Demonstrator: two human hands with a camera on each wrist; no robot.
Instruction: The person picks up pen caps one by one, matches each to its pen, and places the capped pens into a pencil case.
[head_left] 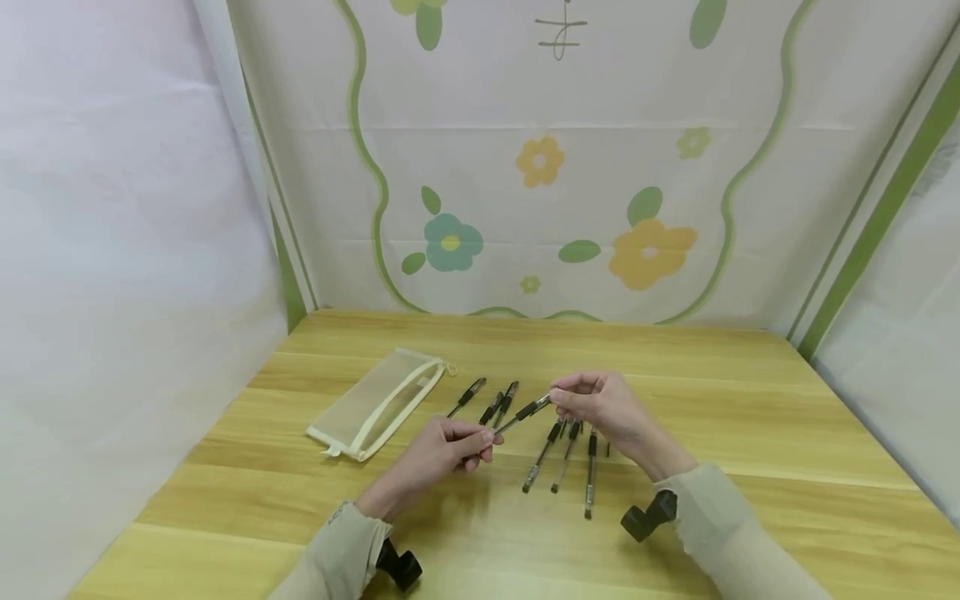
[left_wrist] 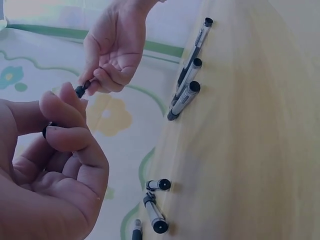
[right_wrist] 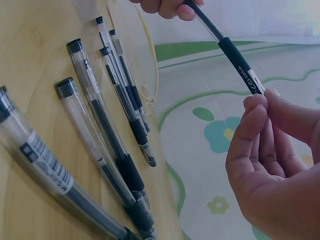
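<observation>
A clear-barrelled gel pen [head_left: 531, 408] with a black rubber grip is held aslant above the table between both hands. My left hand [head_left: 450, 450] pinches its lower rear end between thumb and fingers. The thumb and forefinger of my right hand [head_left: 607, 412] pinch the other end, beyond the black grip [right_wrist: 239, 64]; the fingertips hide the very tip. To the right below the held pen, several similar pens [head_left: 591, 479] lie side by side on the table. Another group of pens [head_left: 468, 393] lies behind the left hand, partly hidden by it.
A cream mesh zip pouch [head_left: 352, 400] lies flat at the left on the wood-grain table [head_left: 247, 500], its zipper side toward the pens. Behind the table hangs a flower-printed cloth [head_left: 487, 167], with white cloth walls on both sides. A black wrist camera [head_left: 648, 515] sits under the right sleeve.
</observation>
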